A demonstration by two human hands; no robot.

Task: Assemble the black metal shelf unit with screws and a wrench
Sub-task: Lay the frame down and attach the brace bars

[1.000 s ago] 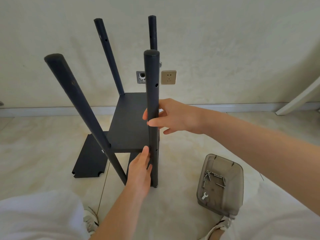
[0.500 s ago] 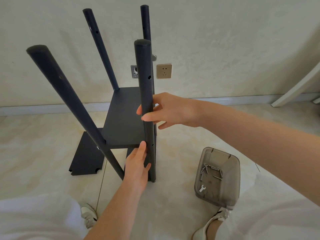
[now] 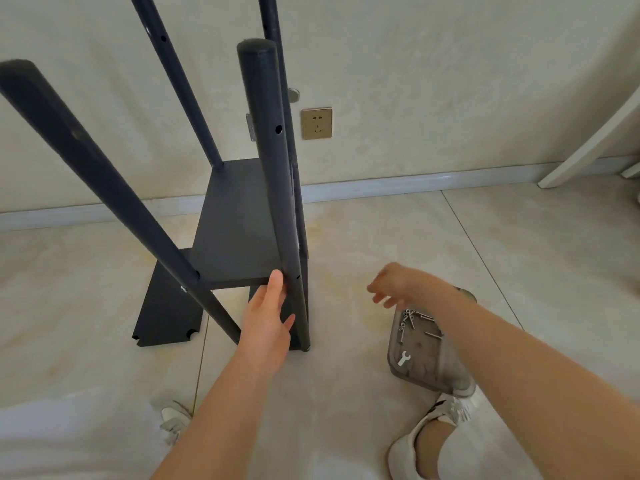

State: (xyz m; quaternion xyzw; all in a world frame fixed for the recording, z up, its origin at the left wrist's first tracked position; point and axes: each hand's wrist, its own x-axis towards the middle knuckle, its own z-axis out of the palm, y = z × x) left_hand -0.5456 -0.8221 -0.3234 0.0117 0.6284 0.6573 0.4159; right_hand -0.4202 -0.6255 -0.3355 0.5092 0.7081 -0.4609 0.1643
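Black metal is under the left hand (image 3: 270, 317): its fingers are extended and lie flat against the lower part of the near-right post (image 3: 266, 133), with the index fingertip reaching the front edge of the shelf panel (image 3: 235, 230). The left forearm extends up from the near edge of the view. The right hand (image 3: 394, 285) is off the unit and hovers right of that post, above the far end of the tray (image 3: 446, 372). Its fingers are loosely spread and motion-blurred, and nothing is visible in its grasp.

The shelf unit (image 3: 221, 258) stands upright on the tiled floor (image 3: 363, 237), left of centre and near the wall. Count: four posts, with one shelf panel fitted between them near their lower ends. The posts carry small round holes. One loose panel (image 3: 166, 306) lies flat on the floor to the left, under the unit. A second dark piece beneath the shelf is mostly hidden.

The grey translucent tray sits on the floor to the right. It holds several screws (image 3: 408, 318) and one small wrench (image 3: 403, 358). One gold-coloured socket (image 3: 316, 123) is on the far wall. Two white shoes (image 3: 412, 445) show at the near edge.
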